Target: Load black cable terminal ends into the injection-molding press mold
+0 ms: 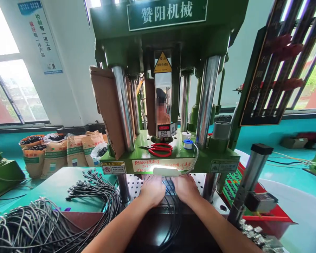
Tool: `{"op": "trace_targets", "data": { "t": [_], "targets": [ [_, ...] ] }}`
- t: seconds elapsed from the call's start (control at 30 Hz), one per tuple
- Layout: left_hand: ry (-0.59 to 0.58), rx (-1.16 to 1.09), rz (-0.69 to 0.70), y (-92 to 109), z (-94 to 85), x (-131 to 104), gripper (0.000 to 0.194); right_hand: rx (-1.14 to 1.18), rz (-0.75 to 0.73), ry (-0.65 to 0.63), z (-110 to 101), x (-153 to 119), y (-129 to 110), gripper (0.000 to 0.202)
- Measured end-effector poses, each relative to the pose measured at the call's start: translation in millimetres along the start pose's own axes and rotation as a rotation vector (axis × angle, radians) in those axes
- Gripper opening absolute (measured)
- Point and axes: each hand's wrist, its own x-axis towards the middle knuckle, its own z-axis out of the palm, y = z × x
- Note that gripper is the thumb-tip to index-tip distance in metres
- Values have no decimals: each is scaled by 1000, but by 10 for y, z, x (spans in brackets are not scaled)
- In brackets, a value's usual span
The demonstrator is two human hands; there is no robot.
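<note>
Both hands reach in under the green press [213,154], side by side below a lit white lamp bar [167,172]. My left hand [153,190] is at the left of a bundle of black cables [173,214], and my right hand [186,188] is at its right. The cables pass between the hands and hang down toward me over a dark, shiny surface. My fingertips are hidden beneath the lamp and the press plate, so whether either hand grips a cable does not show.
Red-handled scissors [160,149] and a blue-and-white spool [188,144] lie on the press's upper plate. Piles of black cables [36,225] cover the left table. Metal parts [255,232], a red tray [273,219] and an upright post [250,179] stand at right. Sacks [76,151] line the back.
</note>
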Motion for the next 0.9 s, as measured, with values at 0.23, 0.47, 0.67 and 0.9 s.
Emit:
{"op": "trace_targets", "data": {
  "t": [0.23,0.47,0.67,0.9],
  "targets": [
    [5,-11,-45,-134,116,-160,53,22,-133,11,75,-129,-235,35],
    [46,-16,-37,-82,116,-123,42,-11,-113,10,81,-129,-234,39],
    [34,-16,-91,-61,164,-75,36,-30,-70,-39,94,-117,-211,40],
    [2,-51,-135,-53,194,11,32,-41,-71,-54,89,-116,-205,41]
  ]
}}
